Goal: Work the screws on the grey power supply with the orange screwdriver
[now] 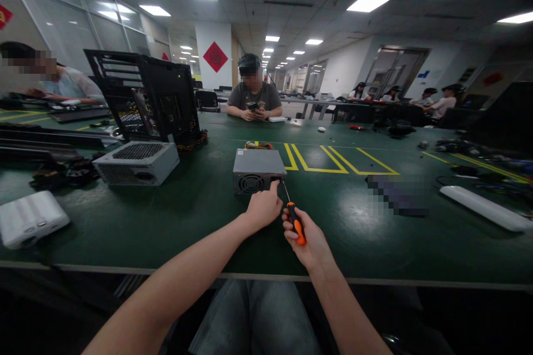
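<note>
A grey computer power supply (259, 162) sits in front of me on the table, its round fan grille facing me and a bundle of coloured cables behind it. My left hand (265, 206) rests against its front, the index finger stretched out and touching near the right-hand socket; the other fingers are bent and partly hidden. In my right hand (307, 238) is an orange and black screwdriver (296, 224), gripped by its handle. Its thin shaft points up and away to the power supply's front right corner. Whether the tip touches a screw is too small to tell.
A second power supply (139, 163) lies left, before an open black computer case (150, 97). A white box (31, 219) stands at the near left. On the right are a blurred-out dark object (395, 197) and a long white device (485, 208). A person (255, 94) sits opposite.
</note>
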`<state>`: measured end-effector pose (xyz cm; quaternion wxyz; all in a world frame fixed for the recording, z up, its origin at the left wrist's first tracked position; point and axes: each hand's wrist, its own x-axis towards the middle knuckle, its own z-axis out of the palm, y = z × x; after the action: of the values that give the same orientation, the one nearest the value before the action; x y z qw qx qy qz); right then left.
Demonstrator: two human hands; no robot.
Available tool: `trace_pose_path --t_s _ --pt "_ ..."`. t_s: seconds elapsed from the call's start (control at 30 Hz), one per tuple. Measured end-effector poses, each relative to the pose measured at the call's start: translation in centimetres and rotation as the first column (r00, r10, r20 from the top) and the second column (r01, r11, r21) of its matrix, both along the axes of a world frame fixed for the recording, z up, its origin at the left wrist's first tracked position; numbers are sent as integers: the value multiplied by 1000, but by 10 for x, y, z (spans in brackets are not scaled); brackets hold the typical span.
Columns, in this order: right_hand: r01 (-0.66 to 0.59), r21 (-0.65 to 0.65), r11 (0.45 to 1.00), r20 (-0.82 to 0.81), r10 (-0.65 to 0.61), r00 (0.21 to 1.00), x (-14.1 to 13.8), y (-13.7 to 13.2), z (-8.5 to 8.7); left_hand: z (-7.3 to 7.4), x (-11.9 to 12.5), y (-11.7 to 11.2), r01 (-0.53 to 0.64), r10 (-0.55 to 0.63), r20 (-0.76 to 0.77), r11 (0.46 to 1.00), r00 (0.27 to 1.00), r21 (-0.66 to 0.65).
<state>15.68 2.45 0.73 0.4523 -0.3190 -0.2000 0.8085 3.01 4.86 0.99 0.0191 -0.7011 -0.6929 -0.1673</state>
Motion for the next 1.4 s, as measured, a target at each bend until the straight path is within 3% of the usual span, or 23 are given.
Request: trace_pose_path --t_s 0.4,0.67,0.83,1.13,1.4 --pt "49 28 998 18 -49 999 0 1 -5 4 1 -4 -4 4 -5 1000 1000 -26" --pt "-11 -9 1000 10 11 1000 0 0 0 9 4 -5 -40 41 2 996 999 -77" --pt "-38 8 999 -6 38 999 0 -2 1 9 1 -4 6 -2 43 997 999 -81" --pt "24 67 997 -1 -24 1000 0 0 -6 8 4 -5 -31 31 -3 998 1000 -61" --pt "-8 10 1000 -5 8 1000 0 -1 -2 8 2 -4 -14 15 16 998 1000 -65"
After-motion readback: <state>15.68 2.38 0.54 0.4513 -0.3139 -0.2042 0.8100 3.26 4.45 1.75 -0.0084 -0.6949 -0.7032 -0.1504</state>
